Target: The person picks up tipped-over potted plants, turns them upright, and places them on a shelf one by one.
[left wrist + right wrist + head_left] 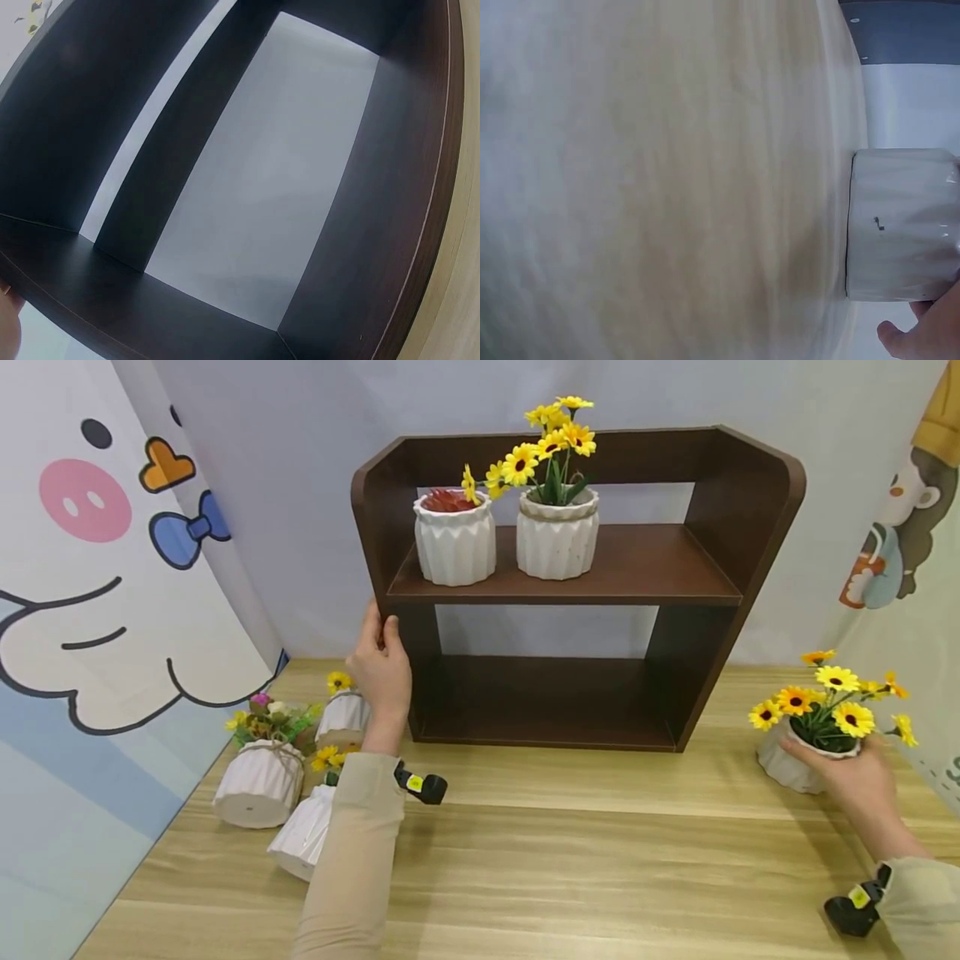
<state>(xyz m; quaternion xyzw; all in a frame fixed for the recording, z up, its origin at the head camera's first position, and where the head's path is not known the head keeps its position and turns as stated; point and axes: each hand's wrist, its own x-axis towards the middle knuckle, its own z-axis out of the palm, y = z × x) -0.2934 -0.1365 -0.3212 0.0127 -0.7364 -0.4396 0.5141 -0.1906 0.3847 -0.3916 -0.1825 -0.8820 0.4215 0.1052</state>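
Observation:
My left hand [381,681] holds the left side panel of a dark brown two-tier wooden shelf [558,600], thumb in front and fingers at the outer side. In the left wrist view the shelf [420,225] fills most of the picture, with a bit of the hand [9,326] at the lower left. At the far right, my right hand [858,781] grips a white ribbed pot [787,764] of yellow and orange artificial daisies [853,720]. The right wrist view shows this pot [904,225] at or very near the tabletop, fingers [922,334] round it.
On the shelf's upper tier stand a pot with a red succulent [455,543] and a pot of yellow daisies [557,543]. Left of the shelf, tipped-over white pots lie: one with mixed flowers [258,783], two with yellow flowers [343,722]. Printed cloth hangs behind the wooden table [562,860].

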